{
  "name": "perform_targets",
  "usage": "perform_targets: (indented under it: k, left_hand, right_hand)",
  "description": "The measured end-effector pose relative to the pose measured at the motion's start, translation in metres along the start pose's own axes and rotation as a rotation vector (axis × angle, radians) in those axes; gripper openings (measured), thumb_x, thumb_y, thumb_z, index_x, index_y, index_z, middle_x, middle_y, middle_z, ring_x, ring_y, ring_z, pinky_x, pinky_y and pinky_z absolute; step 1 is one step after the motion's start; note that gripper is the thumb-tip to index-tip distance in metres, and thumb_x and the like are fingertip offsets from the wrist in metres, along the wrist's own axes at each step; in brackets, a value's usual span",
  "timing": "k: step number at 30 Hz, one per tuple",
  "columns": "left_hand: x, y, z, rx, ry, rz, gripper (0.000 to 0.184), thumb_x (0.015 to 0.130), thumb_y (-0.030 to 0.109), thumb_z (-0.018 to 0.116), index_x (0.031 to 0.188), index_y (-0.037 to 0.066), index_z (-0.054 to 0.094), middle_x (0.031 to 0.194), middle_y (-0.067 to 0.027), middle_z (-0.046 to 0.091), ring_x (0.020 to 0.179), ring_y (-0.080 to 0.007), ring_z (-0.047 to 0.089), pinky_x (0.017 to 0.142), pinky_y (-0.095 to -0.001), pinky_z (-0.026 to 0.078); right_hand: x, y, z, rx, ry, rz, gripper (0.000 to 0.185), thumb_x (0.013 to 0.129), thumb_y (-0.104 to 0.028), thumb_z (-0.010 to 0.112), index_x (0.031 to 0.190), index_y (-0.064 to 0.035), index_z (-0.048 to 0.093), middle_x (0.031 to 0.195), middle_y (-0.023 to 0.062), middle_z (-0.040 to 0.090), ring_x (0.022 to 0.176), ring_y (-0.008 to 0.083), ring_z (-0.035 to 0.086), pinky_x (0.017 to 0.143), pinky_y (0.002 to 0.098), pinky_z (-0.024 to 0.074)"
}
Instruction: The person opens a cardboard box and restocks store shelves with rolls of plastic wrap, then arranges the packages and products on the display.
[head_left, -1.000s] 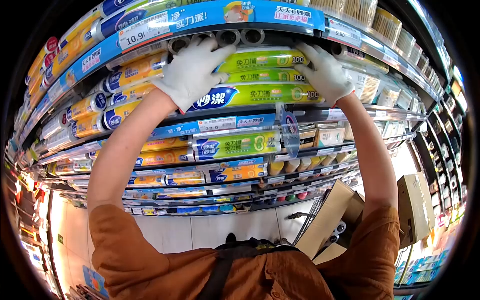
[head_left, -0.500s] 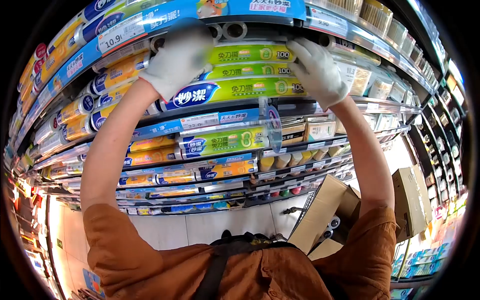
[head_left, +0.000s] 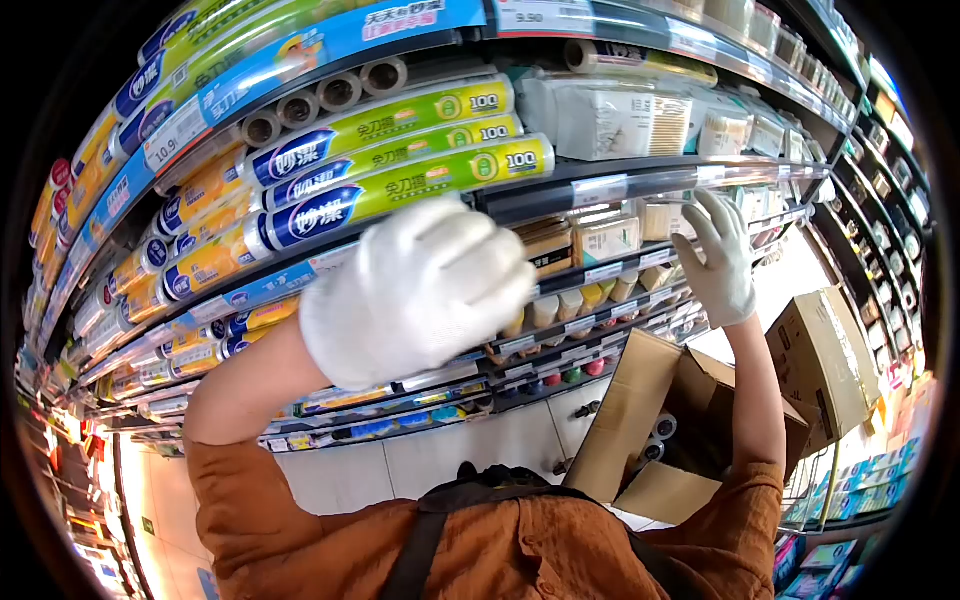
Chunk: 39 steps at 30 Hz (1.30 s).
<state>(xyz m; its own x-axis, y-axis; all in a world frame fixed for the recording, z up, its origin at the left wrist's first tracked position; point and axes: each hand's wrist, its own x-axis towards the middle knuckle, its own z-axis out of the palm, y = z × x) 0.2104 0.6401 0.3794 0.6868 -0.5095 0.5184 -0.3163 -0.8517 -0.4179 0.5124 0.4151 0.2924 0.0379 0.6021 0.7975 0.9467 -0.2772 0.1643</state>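
Observation:
My left hand (head_left: 420, 290), in a white glove, hovers in front of the shelf just below a stack of green-and-blue boxes. Its fingers are stretched loosely, slightly blurred, and nothing shows in them; its palm is hidden. The lowest green box (head_left: 410, 198) lies lengthwise along the shelf, with two more green boxes (head_left: 400, 120) stacked over it. My right hand (head_left: 720, 255), also gloved, hangs farther right before the lower shelves. Its fingers are spread apart and hold nothing.
Yellow-orange rolls (head_left: 205, 260) fill the shelf to the left, and grey roll ends (head_left: 340, 92) show behind the green boxes. White packs (head_left: 625, 118) stand at the right. Below me is an opened cardboard box (head_left: 640, 410) with rolls inside; another carton (head_left: 825, 365) stands beside it.
Both hands have left the green boxes. My left hand has come down and right, toward me; my right hand has moved down and right, fingers spreading. The view has shifted too.

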Motion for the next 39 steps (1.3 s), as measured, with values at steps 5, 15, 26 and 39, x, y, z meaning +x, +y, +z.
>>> perform_targets:
  k: [5, 15, 26, 39]
  left_hand:
    - [0.062, -0.005, 0.022, -0.147, -0.090, -0.154, 0.037, 0.089, 0.024, 0.068, 0.117, 0.000, 0.062, 0.117, -0.0188, 0.065, 0.106, -0.0375, 0.065, 0.091, -0.0433, 0.055]
    - [0.144, -0.066, 0.103, 0.186, -0.207, -0.420, 0.055, 0.096, 0.030, 0.057, 0.140, -0.002, 0.048, 0.145, -0.0244, 0.048, 0.134, -0.0396, 0.046, 0.116, -0.0436, 0.034]
    - [0.107, 0.123, 0.091, -0.330, -0.195, -0.022, 0.048, 0.086, 0.019, 0.072, 0.130, 0.005, 0.058, 0.140, -0.0191, 0.052, 0.125, -0.0401, 0.053, 0.108, -0.0528, 0.041]
    - [0.012, 0.220, 0.190, -0.918, 0.014, -0.708, 0.034, 0.082, 0.000, 0.073, 0.115, 0.000, 0.067, 0.120, -0.0173, 0.067, 0.110, -0.0303, 0.067, 0.095, -0.0361, 0.053]
  right_hand:
    - [-0.046, 0.002, -0.022, 0.067, -0.002, 0.098, 0.032, 0.080, -0.007, 0.074, 0.110, -0.0012, 0.064, 0.124, 0.0183, 0.060, 0.113, 0.0392, 0.056, 0.098, 0.0474, 0.0453]
    - [-0.241, -0.072, -0.079, 0.243, -0.501, 0.204, 0.023, 0.076, -0.019, 0.074, 0.065, -0.0102, 0.056, 0.065, 0.0111, 0.055, 0.060, 0.0323, 0.057, 0.054, 0.0454, 0.0469]
    - [-0.318, -0.041, -0.062, 0.391, -1.001, 1.012, 0.066, 0.084, -0.035, 0.069, 0.139, -0.0034, 0.049, 0.118, 0.0298, 0.064, 0.111, 0.0459, 0.061, 0.098, 0.0461, 0.0484]
    - [-0.332, -0.038, 0.017, 0.268, -0.735, 0.578, 0.049, 0.083, -0.018, 0.067, 0.131, -0.0108, 0.060, 0.124, 0.0197, 0.064, 0.118, 0.0350, 0.059, 0.100, 0.0415, 0.0460]
